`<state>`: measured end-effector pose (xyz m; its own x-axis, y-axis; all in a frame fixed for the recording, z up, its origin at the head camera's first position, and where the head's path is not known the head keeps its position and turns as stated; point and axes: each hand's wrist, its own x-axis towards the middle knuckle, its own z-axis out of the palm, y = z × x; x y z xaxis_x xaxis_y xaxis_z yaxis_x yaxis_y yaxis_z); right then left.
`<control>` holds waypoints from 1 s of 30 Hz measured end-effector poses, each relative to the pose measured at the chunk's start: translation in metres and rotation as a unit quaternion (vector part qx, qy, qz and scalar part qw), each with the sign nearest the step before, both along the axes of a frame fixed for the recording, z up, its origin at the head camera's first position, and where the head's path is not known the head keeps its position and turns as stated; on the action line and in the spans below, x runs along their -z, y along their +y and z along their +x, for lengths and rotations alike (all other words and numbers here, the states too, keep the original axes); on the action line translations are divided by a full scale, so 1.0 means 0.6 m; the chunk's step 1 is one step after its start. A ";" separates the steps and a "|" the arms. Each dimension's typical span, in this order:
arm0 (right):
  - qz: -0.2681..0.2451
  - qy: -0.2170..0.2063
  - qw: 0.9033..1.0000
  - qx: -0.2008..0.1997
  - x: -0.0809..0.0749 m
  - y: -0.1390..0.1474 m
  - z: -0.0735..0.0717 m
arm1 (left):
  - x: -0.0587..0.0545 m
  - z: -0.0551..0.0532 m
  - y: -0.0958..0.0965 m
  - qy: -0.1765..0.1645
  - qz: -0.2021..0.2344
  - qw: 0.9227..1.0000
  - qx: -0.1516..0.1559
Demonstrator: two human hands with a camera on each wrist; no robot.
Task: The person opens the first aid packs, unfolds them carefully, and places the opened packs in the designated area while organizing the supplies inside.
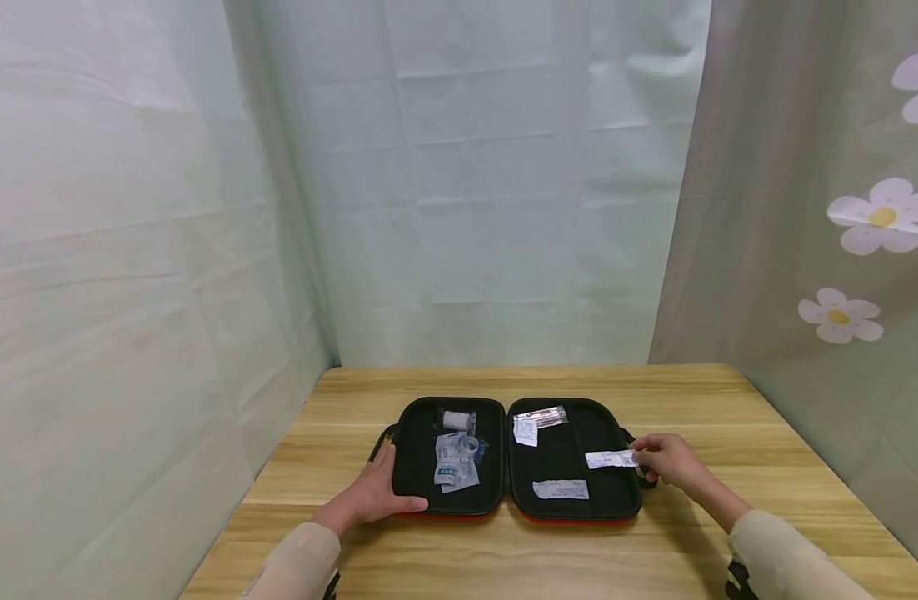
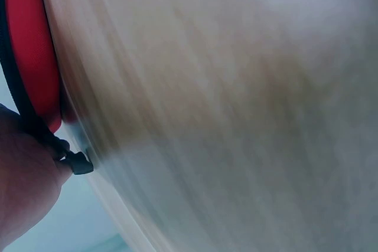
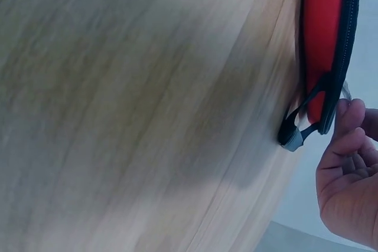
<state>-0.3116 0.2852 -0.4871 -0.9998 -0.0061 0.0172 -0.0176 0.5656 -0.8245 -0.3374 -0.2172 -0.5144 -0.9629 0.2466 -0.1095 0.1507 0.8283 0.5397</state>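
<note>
An unzipped pouch with a red shell and black lining [image 1: 410,467] lies spread flat on the wooden table, both halves facing up. At its left front corner my left hand [image 1: 376,492] rests, thumb stretched along the front rim and fingers along the side. Between thumb and fingertips my right hand [image 1: 665,458] pinches the right end of a narrow white printed packet [image 1: 611,459], over the right half near its outer edge. Another white packet [image 1: 560,489] lies in front of it. The right wrist view shows the pinching fingers [image 3: 351,113] beside the zippered rim.
In the left half sit a wrapped white roll [image 1: 457,421], printed sachets [image 1: 451,454] and a clear ring-shaped roll [image 1: 470,445]. A silvery packet [image 1: 545,416] and a small white packet [image 1: 526,432] lie at the right half's back. A black carry loop [image 3: 292,137] sticks out beside it. Curtains surround the table.
</note>
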 end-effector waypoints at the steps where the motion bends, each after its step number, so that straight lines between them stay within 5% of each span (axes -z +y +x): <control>1: 0.001 0.000 1.000 0.000 0.001 0.000 -0.001 | 0.000 0.000 0.000 0.000 -0.001 1.000 0.000; 30: 0.017 -0.010 0.999 -0.038 0.002 -0.036 -0.010 | -0.004 0.003 0.000 -0.007 0.004 1.000 -0.006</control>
<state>-0.3176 0.2638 -0.4884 -0.9966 -0.0818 -0.0038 -0.0455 0.5911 -0.8053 -0.3355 -0.2170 -0.5121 -0.9644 0.2352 -0.1209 0.1326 0.8258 0.5481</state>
